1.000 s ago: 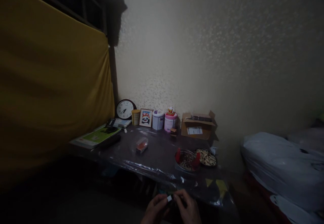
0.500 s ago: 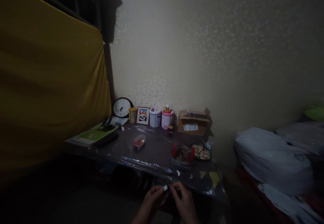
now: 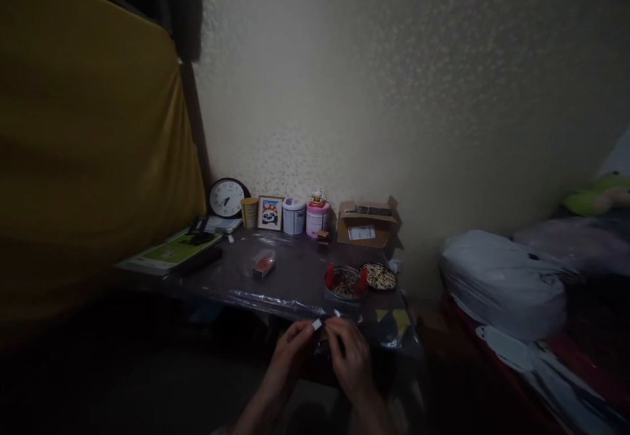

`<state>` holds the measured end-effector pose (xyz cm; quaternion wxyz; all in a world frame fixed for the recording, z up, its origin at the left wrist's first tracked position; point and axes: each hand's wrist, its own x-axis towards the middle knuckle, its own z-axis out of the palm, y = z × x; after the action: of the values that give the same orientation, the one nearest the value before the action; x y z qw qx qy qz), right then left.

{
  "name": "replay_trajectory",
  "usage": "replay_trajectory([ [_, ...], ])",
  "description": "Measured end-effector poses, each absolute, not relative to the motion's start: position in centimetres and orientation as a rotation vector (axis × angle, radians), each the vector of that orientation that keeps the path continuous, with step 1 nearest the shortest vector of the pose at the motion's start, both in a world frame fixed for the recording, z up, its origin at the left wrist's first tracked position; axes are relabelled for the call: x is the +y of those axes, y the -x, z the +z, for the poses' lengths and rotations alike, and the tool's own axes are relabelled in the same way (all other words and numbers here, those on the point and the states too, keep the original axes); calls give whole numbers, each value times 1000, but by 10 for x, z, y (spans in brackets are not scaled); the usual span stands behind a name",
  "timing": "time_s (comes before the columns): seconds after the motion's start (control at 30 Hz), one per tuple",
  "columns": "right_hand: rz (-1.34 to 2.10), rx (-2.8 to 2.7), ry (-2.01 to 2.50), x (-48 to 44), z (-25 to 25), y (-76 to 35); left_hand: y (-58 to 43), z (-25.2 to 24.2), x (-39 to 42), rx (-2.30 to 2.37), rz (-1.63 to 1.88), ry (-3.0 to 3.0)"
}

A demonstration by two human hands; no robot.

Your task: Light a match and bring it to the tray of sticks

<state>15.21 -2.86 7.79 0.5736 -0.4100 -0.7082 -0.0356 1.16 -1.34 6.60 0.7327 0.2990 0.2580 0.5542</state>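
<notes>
Sweeping from the yellow sheet (image 3: 73,159) at far left onto the plastic-covered table (image 3: 295,294): finds a green book (image 3: 170,254) on its left end. Then, lined up along the wall, a clock (image 3: 227,197), a yellow tin (image 3: 249,212), a framed panda picture (image 3: 270,212), a white tin (image 3: 294,216), a pink tin (image 3: 317,220) and an open cardboard box (image 3: 367,226). Passes, nearer the middle, a small clear packet (image 3: 264,264) with something orange inside, and to its right a metal bowl (image 3: 344,282) with red handles just beside a plate (image 3: 379,277) of thin sticks. Comes, below the table's near edge, to the left hand (image 3: 290,353), thumb and forefinger pinching a small white piece (image 3: 317,324) just in front of that edge. Meets the right hand (image 3: 350,359) close beside it, fingers curled toward the same piece; cannot tell whether touching it. Ends at a white bag (image 3: 502,281) well to the right.
</notes>
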Motion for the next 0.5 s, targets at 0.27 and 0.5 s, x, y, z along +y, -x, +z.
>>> replay_trajectory([
  [0.27, -25, -1356, 1189, -11, 66, -181, 8, 67, -23, 703, 1223, -727],
  [0.5, -60, -1187, 1114, -10, 90, -186, 50, 24, -20, 846, 1237, -715],
])
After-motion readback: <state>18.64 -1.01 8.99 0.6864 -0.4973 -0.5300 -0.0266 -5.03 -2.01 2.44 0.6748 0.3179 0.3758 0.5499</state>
